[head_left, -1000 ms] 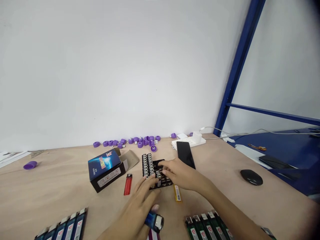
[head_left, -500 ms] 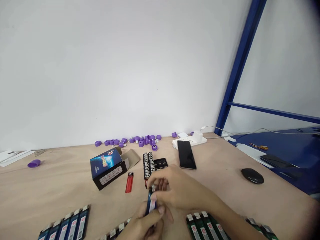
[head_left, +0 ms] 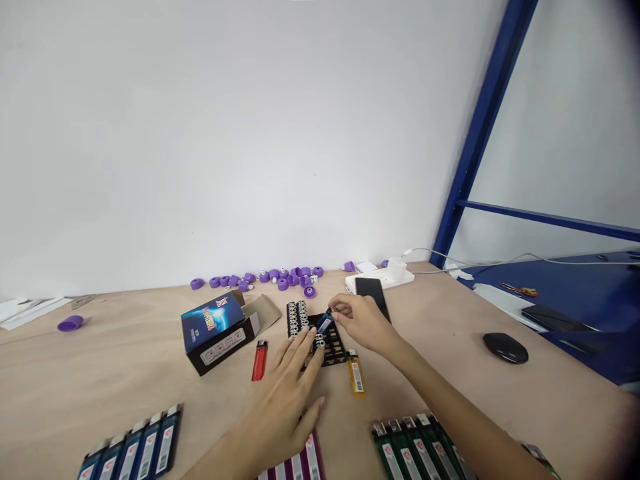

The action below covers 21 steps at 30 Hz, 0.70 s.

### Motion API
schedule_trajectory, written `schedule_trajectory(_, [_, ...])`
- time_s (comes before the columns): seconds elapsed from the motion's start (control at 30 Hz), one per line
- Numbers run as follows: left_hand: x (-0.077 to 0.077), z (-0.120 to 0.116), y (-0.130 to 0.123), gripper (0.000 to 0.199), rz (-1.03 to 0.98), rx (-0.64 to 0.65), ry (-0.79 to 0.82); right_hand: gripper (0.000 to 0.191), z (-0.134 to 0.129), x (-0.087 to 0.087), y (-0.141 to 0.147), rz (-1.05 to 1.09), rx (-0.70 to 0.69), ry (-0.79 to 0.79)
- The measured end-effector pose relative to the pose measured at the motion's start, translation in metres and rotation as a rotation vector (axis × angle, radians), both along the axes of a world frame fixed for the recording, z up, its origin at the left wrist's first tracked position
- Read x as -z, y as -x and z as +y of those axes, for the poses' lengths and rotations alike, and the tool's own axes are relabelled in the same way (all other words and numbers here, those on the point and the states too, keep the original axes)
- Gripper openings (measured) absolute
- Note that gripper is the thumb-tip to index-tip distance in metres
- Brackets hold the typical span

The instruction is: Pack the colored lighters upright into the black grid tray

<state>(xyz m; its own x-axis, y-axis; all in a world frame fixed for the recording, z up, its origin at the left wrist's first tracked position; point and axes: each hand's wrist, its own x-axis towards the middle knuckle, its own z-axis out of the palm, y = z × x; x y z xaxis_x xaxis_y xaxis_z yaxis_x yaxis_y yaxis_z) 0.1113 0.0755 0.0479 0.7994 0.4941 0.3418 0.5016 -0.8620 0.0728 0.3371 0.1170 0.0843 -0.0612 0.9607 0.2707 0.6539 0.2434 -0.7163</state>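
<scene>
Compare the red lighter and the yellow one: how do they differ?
The yellow lighter shows a white label; the red lighter shows none. The red one lies left of the black tray, the yellow one by its near right corner. Both lie on the table.

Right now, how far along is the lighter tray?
Looks done: left columns of the black tray, holding upright lighters. In hand: blue lighter, in the right hand. Remaining: open slots at right; green row, purple row, blue row lie outside.

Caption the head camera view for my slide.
Right hand holds a blue lighter over a black tray; left hand steadies beside it.
</scene>
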Motion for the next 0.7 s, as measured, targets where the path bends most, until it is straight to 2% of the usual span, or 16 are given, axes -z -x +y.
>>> schedule_trajectory(0.13, [0.008,0.006,0.003,0.066,0.060,-0.012,-0.007,0.017,0.001,0.010,0.010,-0.043,-0.058,0.023])
schedule_trajectory(0.3, [0.003,0.004,0.005,0.054,0.054,-0.024,-0.020,0.018,0.001,0.016,0.014,-0.110,-0.121,0.038])
schedule_trajectory(0.5, [-0.001,0.004,0.003,0.043,0.095,-0.018,-0.065,0.019,-0.002,0.010,0.013,-0.241,-0.166,0.013])
schedule_trajectory(0.7, [0.004,0.007,0.006,0.048,0.108,-0.011,-0.147,0.020,-0.006,0.003,0.012,-0.355,-0.197,-0.006])
